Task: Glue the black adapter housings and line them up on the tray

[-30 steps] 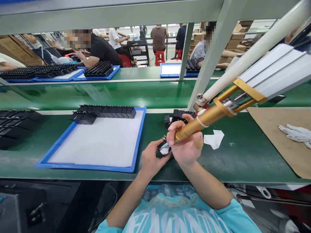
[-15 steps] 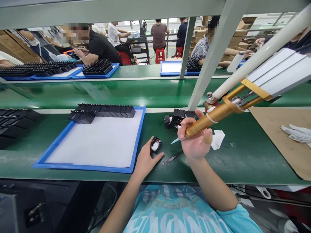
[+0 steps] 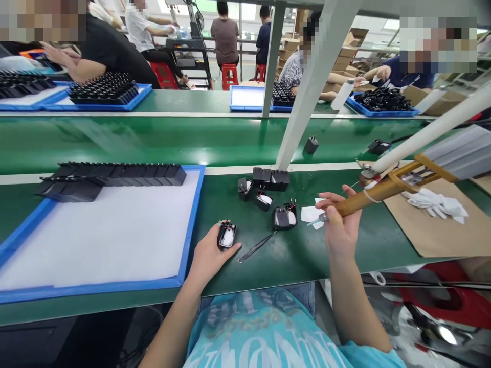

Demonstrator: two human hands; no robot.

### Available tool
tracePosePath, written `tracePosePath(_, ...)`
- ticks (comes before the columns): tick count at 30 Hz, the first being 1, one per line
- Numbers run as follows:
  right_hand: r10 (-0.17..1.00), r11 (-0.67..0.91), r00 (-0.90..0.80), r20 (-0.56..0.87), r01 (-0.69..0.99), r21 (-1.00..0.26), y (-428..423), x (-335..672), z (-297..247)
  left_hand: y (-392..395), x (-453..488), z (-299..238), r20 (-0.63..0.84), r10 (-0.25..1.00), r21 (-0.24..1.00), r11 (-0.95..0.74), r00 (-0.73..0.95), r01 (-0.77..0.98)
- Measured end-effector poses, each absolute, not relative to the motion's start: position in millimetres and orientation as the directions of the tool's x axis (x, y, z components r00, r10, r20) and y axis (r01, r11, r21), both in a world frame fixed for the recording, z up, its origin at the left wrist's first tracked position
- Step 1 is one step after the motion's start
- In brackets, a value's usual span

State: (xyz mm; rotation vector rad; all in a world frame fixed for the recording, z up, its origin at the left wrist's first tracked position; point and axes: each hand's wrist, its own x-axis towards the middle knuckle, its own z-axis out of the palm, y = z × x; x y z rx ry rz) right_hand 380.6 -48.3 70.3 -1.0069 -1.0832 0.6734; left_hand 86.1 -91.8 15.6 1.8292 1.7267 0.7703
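Note:
My left hand grips a small black part with white filling, resting on the green bench. My right hand is closed round the gold barrel of a dispensing gun, whose tip points at a white paper scrap. Between the hands lie metal tweezers and another open black part. Several more black parts sit just beyond.
A blue tray with a white liner holds a row of black parts at left. Brown cardboard with a white glove lies at right. A grey post rises behind. Other people work across the conveyor.
My right hand has drawn the dispensing gun away to the right, off the part. My left hand has set the part down on the bench. The view has shifted right.

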Motion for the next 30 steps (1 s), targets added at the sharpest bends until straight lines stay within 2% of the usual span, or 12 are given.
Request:
tracePosePath(3,0.85,0.347,0.377,0.368,0.124,-0.93,-43.2,393.4,56.0,-96.2,90.5,15.2,0.232,0.973,0.669,-0.168,0.012,0.724)
tracePosePath(8,0.885,0.333,0.302,0.354,0.12,-0.935,-25.7,407.1,38.1,-98.3,94.7,20.9,0.543,0.836,0.476,-0.382,0.078,0.792)
tracePosePath(12,0.892,0.313,0.262,0.367,0.225,-0.923,-22.5,406.8,41.1,-98.3,94.7,21.2,0.6,0.799,0.489,-0.407,0.042,0.771)
tracePosePath(16,0.74,0.422,0.318,0.593,0.467,-0.777,-54.3,384.0,50.1,-97.9,94.3,19.2,0.574,0.819,0.581,-0.408,0.0,0.704)
tracePosePath(17,0.763,0.465,0.179,0.622,0.517,-0.719,-65.1,375.5,50.3,-97.5,94.2,19.1,0.571,0.821,0.589,-0.408,-0.003,0.698)
tracePosePath(18,0.807,0.515,-0.059,0.588,0.559,-0.65,-75.1,366.5,49.2,-97.1,94.0,19.2,0.571,0.821,0.593,-0.409,-0.004,0.693)
tracePosePath(20,0.765,0.643,-0.504,0.4,0.621,-0.448,-90.2,349.0,43.3,-96.5,93.5,20.0,0.573,0.819,0.597,-0.415,-0.003,0.686)
tracePosePath(21,0.724,0.69,-0.618,0.306,0.648,-0.324,-94.4,341.5,39.2,-96.4,93.1,20.6,0.572,0.82,0.6,-0.418,-0.001,0.682)
tracePosePath(23,0.689,0.72,-0.693,0.213,0.688,-0.093,-96.9,331.1,30.7,-96.9,92.3,21.8,0.565,0.825,0.604,-0.418,0.005,0.678)
tracePosePath(25,0.681,0.718,-0.709,0.183,0.696,0.023,-93.9,327.9,24.8,-97.9,91.1,22.7,0.559,0.829,0.603,-0.415,0.011,0.682)
tracePosePath(27,0.665,0.737,-0.731,0.153,0.676,0.028,-89.1,330.0,23.8,-99.1,89.7,23.3,0.556,0.831,0.606,-0.407,0.002,0.684)
tracePosePath(30,0.692,0.719,-0.696,0.193,0.687,-0.1,-83.9,333.8,30.6,-100.6,87.7,23.5,0.544,0.839,0.619,-0.384,-0.022,0.686)
